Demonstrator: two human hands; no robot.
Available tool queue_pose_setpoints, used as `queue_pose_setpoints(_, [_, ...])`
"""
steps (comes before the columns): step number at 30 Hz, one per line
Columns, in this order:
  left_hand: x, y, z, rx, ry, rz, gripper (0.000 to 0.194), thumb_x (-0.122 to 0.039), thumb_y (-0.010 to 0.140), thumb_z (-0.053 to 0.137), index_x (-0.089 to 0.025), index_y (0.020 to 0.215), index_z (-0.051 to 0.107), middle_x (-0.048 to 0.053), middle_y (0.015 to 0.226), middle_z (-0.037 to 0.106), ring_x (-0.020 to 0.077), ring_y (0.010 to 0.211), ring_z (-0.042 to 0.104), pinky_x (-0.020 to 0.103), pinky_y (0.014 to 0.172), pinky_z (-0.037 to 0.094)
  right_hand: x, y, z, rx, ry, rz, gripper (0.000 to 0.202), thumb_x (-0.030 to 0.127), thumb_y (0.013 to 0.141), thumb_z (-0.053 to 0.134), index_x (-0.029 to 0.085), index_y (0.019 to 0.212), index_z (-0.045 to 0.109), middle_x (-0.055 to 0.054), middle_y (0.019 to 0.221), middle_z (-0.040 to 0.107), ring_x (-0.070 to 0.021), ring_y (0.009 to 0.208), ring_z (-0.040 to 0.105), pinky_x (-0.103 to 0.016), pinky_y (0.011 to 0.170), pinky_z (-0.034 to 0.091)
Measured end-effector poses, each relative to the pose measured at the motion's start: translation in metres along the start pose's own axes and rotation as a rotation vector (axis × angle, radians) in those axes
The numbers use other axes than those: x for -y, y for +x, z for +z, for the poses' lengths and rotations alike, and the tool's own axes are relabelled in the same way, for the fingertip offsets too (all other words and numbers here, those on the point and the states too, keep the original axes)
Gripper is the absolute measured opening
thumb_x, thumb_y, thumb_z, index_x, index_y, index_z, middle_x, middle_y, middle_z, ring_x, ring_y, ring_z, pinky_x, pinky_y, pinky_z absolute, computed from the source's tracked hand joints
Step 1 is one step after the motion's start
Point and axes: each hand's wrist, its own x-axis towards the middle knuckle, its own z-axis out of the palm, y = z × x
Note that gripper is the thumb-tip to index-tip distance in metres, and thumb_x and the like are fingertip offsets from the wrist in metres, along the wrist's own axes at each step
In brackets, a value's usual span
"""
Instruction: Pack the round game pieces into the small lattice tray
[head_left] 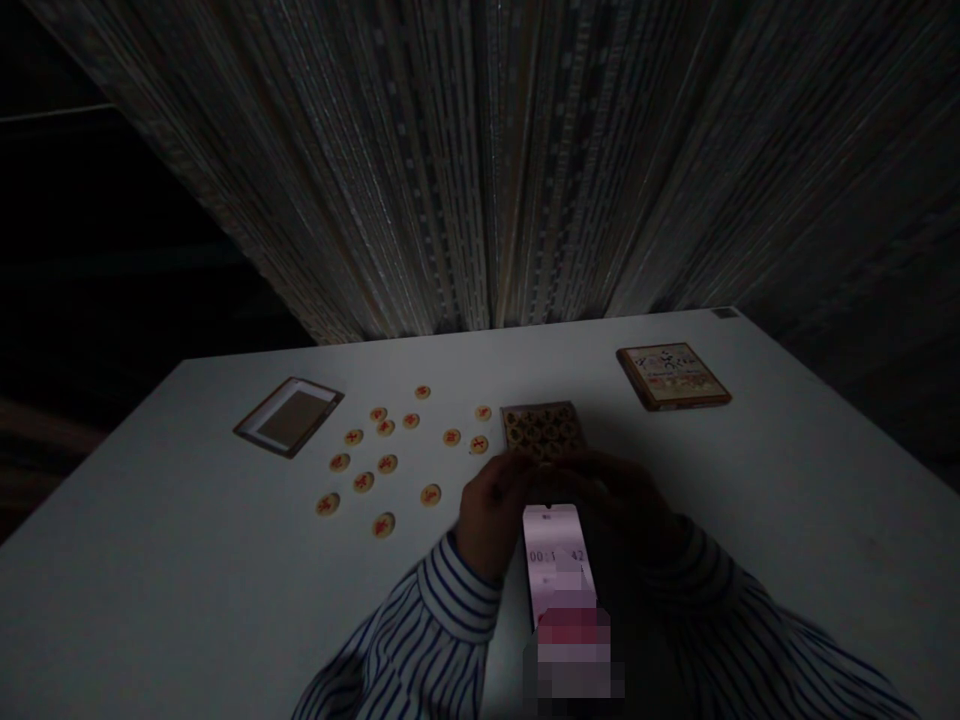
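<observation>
My left hand and my right hand come together at the near edge of a shallow box filled with rows of round Chinese chess pieces. Both hands have their fingers bent inward, the tips meeting. A small pale spot shows between them, too dark to name. The hands cover the near part of the box. To the left, several loose Chinese chess pieces with red characters lie scattered face up. Just below the hands rests a lit phone showing a running-time display, partly blurred out.
A flat frame-like box part with a grey-brown inside lies at the left of the white table. A printed box lid sits at the right. A small dark patch marks the far right corner. A striped curtain hangs behind.
</observation>
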Motion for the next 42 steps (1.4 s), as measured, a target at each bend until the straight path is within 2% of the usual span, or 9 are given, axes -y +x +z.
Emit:
queue_pose_setpoints(5, [-0.004, 0.003, 0.001, 0.086, -0.134, -0.166, 0.017, -0.025, 0.072, 0.059, -0.016, 0.081, 0.070, 0.005, 0.078, 0.072, 0.0168, 0.073, 0.065, 0.026, 0.067, 0.053, -0.002, 0.000, 0.001, -0.036, -0.028, -0.093, 0.017, 0.031, 0.078, 0.057, 0.020, 0.082, 0.069, -0.004, 0.075, 0.072, -0.0167, 0.066, 0.068, -0.025, 0.056, 0.056])
queue_pose_setpoints(9, [-0.005, 0.004, 0.002, 0.065, -0.239, -0.264, 0.019, -0.027, 0.068, 0.063, -0.015, 0.080, 0.071, 0.005, 0.075, 0.072, 0.0166, 0.069, 0.065, 0.025, 0.062, 0.052, -0.004, 0.000, 0.002, -0.024, -0.139, -0.197, 0.015, 0.027, 0.080, 0.056, 0.021, 0.086, 0.067, -0.003, 0.074, 0.072, -0.0144, 0.063, 0.066, -0.023, 0.053, 0.054])
queue_pose_setpoints(15, [0.000, 0.004, 0.002, 0.045, -0.337, -0.306, 0.019, -0.027, 0.067, 0.065, -0.015, 0.080, 0.071, 0.005, 0.074, 0.072, 0.0158, 0.068, 0.065, 0.024, 0.061, 0.052, -0.014, 0.000, 0.004, -0.080, -0.337, -0.495, 0.024, 0.024, 0.081, 0.054, 0.019, 0.104, 0.060, -0.009, 0.089, 0.068, -0.0171, 0.080, 0.064, -0.028, 0.066, 0.054])
queue_pose_setpoints(20, [0.005, 0.002, 0.003, 0.073, -0.346, -0.283, 0.019, -0.028, 0.069, 0.063, -0.015, 0.081, 0.071, 0.005, 0.077, 0.072, 0.0155, 0.070, 0.064, 0.024, 0.064, 0.051, -0.019, 0.000, 0.003, -0.070, -0.454, -0.593, 0.031, 0.024, 0.084, 0.052, 0.023, 0.115, 0.054, -0.007, 0.094, 0.067, -0.0178, 0.086, 0.063, -0.032, 0.070, 0.052])
queue_pose_setpoints(25, [0.002, 0.003, 0.001, 0.042, -0.261, -0.235, 0.019, -0.028, 0.069, 0.062, -0.014, 0.079, 0.071, 0.005, 0.073, 0.071, 0.0158, 0.067, 0.064, 0.025, 0.061, 0.051, -0.019, 0.002, 0.002, -0.091, -0.519, -0.599, 0.024, 0.026, 0.084, 0.051, 0.022, 0.107, 0.057, -0.006, 0.088, 0.069, -0.0177, 0.080, 0.064, -0.032, 0.069, 0.049])
queue_pose_setpoints(32, [0.010, 0.006, -0.004, -0.124, -0.012, -0.158, 0.021, -0.026, 0.071, 0.058, -0.013, 0.084, 0.068, 0.005, 0.071, 0.068, 0.0127, 0.061, 0.060, 0.023, 0.058, 0.048, -0.022, 0.004, -0.005, -0.159, -0.591, -0.514, 0.014, 0.024, 0.083, 0.051, 0.019, 0.092, 0.060, -0.007, 0.082, 0.070, -0.0178, 0.076, 0.063, -0.033, 0.070, 0.047])
queue_pose_setpoints(36, [0.015, 0.006, -0.003, -0.119, 0.196, -0.090, 0.021, -0.023, 0.073, 0.057, -0.012, 0.089, 0.067, 0.005, 0.074, 0.065, 0.0110, 0.058, 0.057, 0.023, 0.056, 0.046, -0.030, 0.006, -0.011, -0.073, -0.668, -0.459, 0.015, 0.024, 0.080, 0.056, 0.019, 0.092, 0.062, -0.007, 0.086, 0.069, -0.0192, 0.078, 0.064, -0.035, 0.071, 0.047])
queue_pose_setpoints(42, [0.019, 0.006, -0.002, -0.109, 0.333, -0.002, 0.020, -0.015, 0.073, 0.056, -0.013, 0.091, 0.065, 0.005, 0.081, 0.063, 0.0100, 0.059, 0.057, 0.023, 0.058, 0.047, -0.043, 0.006, -0.014, -0.087, -0.708, -0.354, 0.020, 0.031, 0.078, 0.059, 0.018, 0.091, 0.066, -0.011, 0.094, 0.067, -0.0229, 0.088, 0.062, -0.040, 0.076, 0.049])
